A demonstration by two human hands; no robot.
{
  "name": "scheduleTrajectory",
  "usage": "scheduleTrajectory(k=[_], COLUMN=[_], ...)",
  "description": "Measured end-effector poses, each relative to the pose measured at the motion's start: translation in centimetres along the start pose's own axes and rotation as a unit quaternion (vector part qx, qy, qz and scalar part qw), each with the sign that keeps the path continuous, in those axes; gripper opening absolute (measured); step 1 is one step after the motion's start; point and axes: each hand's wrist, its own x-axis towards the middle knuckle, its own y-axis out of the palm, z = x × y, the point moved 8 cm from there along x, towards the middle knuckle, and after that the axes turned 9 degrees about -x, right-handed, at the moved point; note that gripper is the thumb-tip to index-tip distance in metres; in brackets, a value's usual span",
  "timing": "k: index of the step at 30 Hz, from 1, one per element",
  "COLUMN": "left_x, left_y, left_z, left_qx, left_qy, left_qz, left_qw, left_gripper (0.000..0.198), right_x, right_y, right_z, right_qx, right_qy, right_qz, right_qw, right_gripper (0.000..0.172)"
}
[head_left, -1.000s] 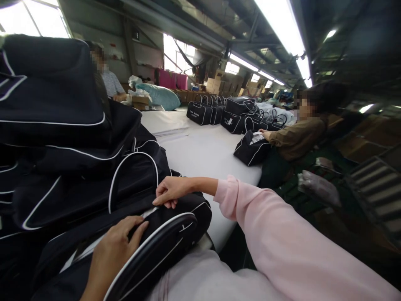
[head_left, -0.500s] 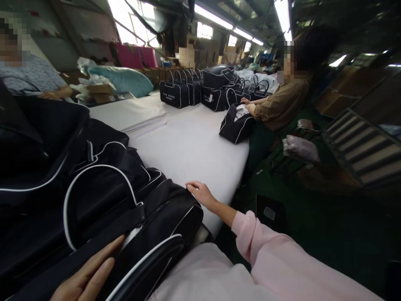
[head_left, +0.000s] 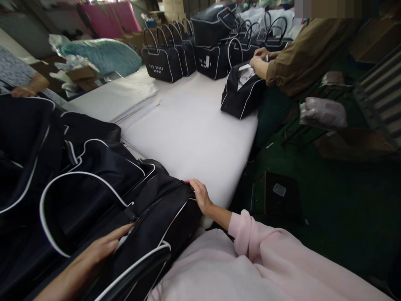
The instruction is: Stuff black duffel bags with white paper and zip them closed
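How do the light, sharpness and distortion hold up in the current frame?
Head view: the white tabletop is bright, while the near black bag loses detail in shadow; head view, right side: the green floor is murky; head view, lower right: the pink sleeve looks wide-angle stretched; head view, top right: a pixelated patch hides detail.

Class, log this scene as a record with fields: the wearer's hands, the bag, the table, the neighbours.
Left hand: at the opening of the near bag, beside white material
Right hand: at the near bag's right end; grip unclear
Near bag: black, white piping, looped handles
Table: white top, black bags at its far side
Right neighbour: hands at an open black bag
Left neighbour: one hand at a dark bag's edge
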Motion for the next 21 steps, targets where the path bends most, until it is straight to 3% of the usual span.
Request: scheduleTrajectory(k=[2,3,5,6,8,11,13,17,21], left_x=[0.6,0.9,1.4,1.8,3.1,5.7,6.9,7.8,8.4], left_y=[0.7,0.8,1.1,1.1,1.5,3.7,5.6,8.6,10.8], left_z=[0.1,0.4,1.5,2.1,2.4,0.8,-0.6,-2.3,-2.3], left_qx=[-0.156,-0.215,-0.253,-0.218,-0.117,-0.052,-0.069,-0.085,-0.196], left_qy=[-0.091,-0.129,-0.199,-0.216,-0.205,-0.145,-0.138,-0.202,-0.256], left_qz=[0.072,0.083,0.071,0.056,0.044,0.088,0.145,0.245,0.225], left_qw=[0.981,0.965,0.944,0.95,0.971,0.984,0.977,0.944,0.919], left_gripper=[0.059,0.059,0.057,0.055,0.055,0.05,0.04,0.024,0.026], right_x=[-0.2,-0.4,-0.7,-0.8,-0.8,-0.2,0.4,1.0,0.7], right_y=[0.1,0.1,0.1,0.2,0.4,0.9,1.1,1.2,1.6], right_z=[0.0,0.1,0.2,0.2,0.1,-0.6,-1.1,-1.6,-1.4], right_qx=[0.001,0.003,0.009,0.012,0.02,0.05,0.093,0.147,0.134], right_qy=[0.0,0.0,0.005,0.011,0.032,0.063,0.074,0.083,0.105], right_qz=[0.014,0.014,0.005,0.001,0.002,0.028,0.049,0.081,0.132], right_qw=[1.0,1.0,1.0,1.0,0.999,0.996,0.992,0.982,0.977], right_gripper=[0.041,0.041,0.038,0.036,0.033,0.032,0.032,0.035,0.036])
